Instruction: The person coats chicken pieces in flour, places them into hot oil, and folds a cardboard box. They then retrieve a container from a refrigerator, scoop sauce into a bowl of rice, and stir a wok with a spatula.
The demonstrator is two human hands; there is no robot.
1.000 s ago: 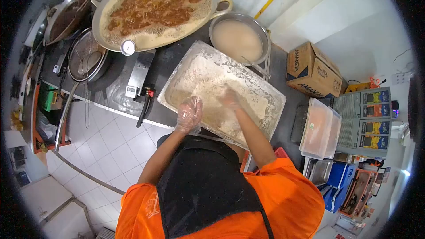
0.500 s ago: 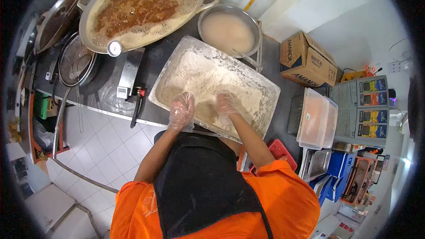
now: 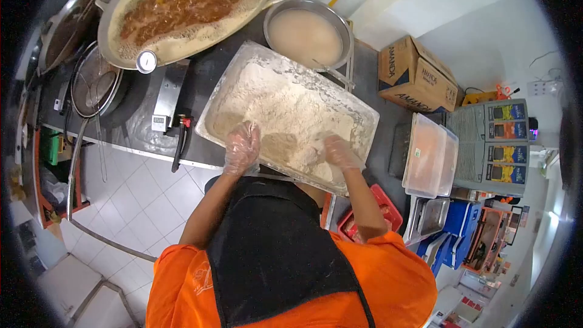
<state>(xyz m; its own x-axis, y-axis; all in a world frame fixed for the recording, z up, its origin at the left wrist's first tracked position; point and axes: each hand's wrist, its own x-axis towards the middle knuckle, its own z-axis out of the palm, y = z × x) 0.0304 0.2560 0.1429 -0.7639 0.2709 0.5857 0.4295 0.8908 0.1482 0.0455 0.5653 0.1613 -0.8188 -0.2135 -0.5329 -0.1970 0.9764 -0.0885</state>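
A large rectangular metal tray (image 3: 226, 82) full of pale flour lies tilted on the dark counter in front of me. My left hand (image 3: 241, 147), in a clear plastic glove, rests in the flour at the tray's near left edge. My right hand (image 3: 339, 152), also gloved and coated in flour, presses into the flour at the near right of the tray. I cannot tell whether either hand grips a piece under the flour.
A wide pan of bubbling oil with browning pieces (image 3: 182, 6) sits at the back left, a round thermometer (image 3: 146, 61) on its rim. A metal bowl of pale batter (image 3: 306, 33) stands behind the tray. A wire skimmer (image 3: 94, 85), a cardboard box (image 3: 416, 76) and clear tubs (image 3: 428, 155) surround them.
My right hand has slid from the tray's middle toward its near right corner. My left hand shifted slightly left along the near edge. The view has drifted a little.
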